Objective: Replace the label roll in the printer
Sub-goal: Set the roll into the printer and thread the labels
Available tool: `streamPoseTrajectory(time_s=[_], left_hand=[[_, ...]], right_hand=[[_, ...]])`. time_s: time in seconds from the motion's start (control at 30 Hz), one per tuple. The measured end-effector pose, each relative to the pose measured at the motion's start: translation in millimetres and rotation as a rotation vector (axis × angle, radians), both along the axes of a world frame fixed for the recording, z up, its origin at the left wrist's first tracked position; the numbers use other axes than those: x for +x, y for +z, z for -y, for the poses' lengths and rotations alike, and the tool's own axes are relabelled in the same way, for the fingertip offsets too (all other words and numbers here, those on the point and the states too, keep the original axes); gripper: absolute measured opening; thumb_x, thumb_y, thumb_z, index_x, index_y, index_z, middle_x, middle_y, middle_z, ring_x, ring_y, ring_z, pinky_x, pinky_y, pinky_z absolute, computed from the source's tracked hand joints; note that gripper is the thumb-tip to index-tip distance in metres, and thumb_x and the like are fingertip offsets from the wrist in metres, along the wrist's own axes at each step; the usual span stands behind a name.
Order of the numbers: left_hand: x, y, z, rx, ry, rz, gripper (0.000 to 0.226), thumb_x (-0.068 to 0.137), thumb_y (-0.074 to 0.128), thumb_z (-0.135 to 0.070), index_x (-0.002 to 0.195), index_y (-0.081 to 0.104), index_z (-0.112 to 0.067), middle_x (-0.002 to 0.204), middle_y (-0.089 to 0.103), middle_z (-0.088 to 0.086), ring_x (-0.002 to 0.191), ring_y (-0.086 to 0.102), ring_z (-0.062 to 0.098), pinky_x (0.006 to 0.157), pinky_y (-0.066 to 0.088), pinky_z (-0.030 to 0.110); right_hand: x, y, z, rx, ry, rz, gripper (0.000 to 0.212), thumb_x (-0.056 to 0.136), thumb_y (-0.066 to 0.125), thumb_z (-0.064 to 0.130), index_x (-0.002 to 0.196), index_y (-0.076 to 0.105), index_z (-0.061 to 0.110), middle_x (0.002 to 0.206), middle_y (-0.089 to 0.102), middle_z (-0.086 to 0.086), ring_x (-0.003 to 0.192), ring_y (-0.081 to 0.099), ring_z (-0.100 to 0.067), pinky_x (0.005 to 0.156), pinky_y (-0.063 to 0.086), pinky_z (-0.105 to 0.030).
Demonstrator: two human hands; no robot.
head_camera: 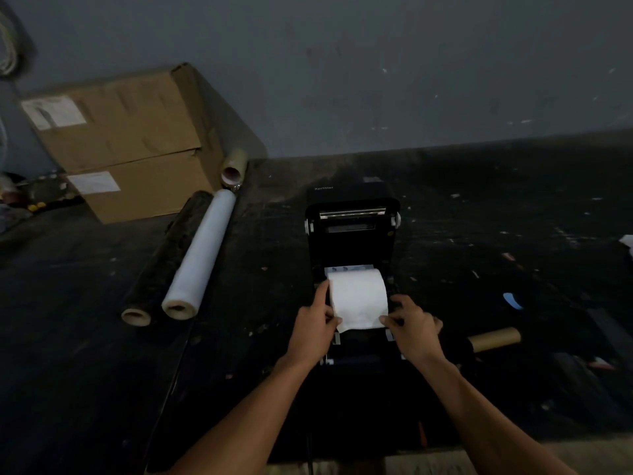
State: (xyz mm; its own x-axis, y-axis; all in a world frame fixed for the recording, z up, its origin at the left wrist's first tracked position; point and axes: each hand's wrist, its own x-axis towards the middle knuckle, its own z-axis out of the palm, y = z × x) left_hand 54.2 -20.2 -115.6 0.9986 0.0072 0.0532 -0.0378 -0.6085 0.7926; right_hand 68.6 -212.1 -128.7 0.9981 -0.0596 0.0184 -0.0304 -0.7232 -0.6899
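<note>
A black label printer (pixel 352 234) stands on the dark table with its lid tipped up and back. A white label roll (pixel 358 296) lies in its open bay, its loose end hanging toward me. My left hand (pixel 313 329) pinches the left corner of that loose end, index finger stretched along the roll's left side. My right hand (pixel 414 329) pinches the right corner of the paper. Both forearms reach in from the bottom edge.
Left of the printer lie a white film roll (pixel 200 255) and a dark roll (pixel 168 262). Stacked cardboard boxes (pixel 120 138) and a small tube (pixel 234 166) sit at the back left. A brown cardboard core (pixel 495 339) lies right of the printer.
</note>
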Motion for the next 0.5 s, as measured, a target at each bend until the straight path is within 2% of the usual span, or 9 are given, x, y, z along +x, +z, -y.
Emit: streamPoseTrajectory(time_s=[0.1,0.2,0.3,0.43,0.5], left_hand=[[0,-1,-1,0.048,-0.034,0.011,0.077,0.088,0.063,-0.006,0.151,0.022,-0.020,0.091,0.069,0.009,0.083,0.066,0.021,0.085,0.056,0.038],[2,-1,-4,0.095,-0.085,-0.002,0.079,0.089,0.062,-0.006,0.151,0.017,-0.020,0.094,0.068,0.010,0.086,0.065,0.021,0.087,0.054,0.036],[2,-3,-7,0.047,-0.074,-0.022,0.082,0.086,0.066,-0.009,0.151,0.018,-0.021,0.095,0.069,0.010,0.087,0.066,0.020,0.088,0.054,0.034],[3,-5,-10,0.062,-0.096,-0.040,0.087,0.087,0.065,-0.013,0.152,0.008,-0.026,0.084,0.070,0.008,0.078,0.067,0.018,0.079,0.053,0.028],[2,-7,-8,0.088,-0.104,-0.050,0.089,0.089,0.062,-0.013,0.152,0.001,-0.029,0.081,0.069,0.009,0.074,0.065,0.018,0.076,0.053,0.028]], right_hand=[[1,-3,1,-0.029,0.016,0.001,0.036,0.086,0.063,0.028,0.120,0.052,0.024,0.096,0.072,0.006,0.114,0.052,-0.021,0.093,0.023,-0.039],[3,-4,1,-0.062,0.039,0.001,0.035,0.087,0.062,0.029,0.120,0.051,0.025,0.096,0.072,0.006,0.115,0.051,-0.020,0.094,0.022,-0.040],[6,-4,3,-0.105,0.080,-0.020,0.033,0.087,0.061,0.029,0.119,0.051,0.024,0.098,0.071,0.009,0.117,0.050,-0.019,0.099,0.021,-0.042],[12,-7,10,-0.152,0.130,-0.041,0.025,0.087,0.059,0.033,0.107,0.060,0.018,0.098,0.055,0.020,0.115,0.053,-0.018,0.104,0.019,-0.046],[13,-5,10,-0.150,0.136,-0.054,0.029,0.088,0.057,0.031,0.115,0.054,0.020,0.100,0.062,0.016,0.117,0.052,-0.018,0.107,0.015,-0.048]])
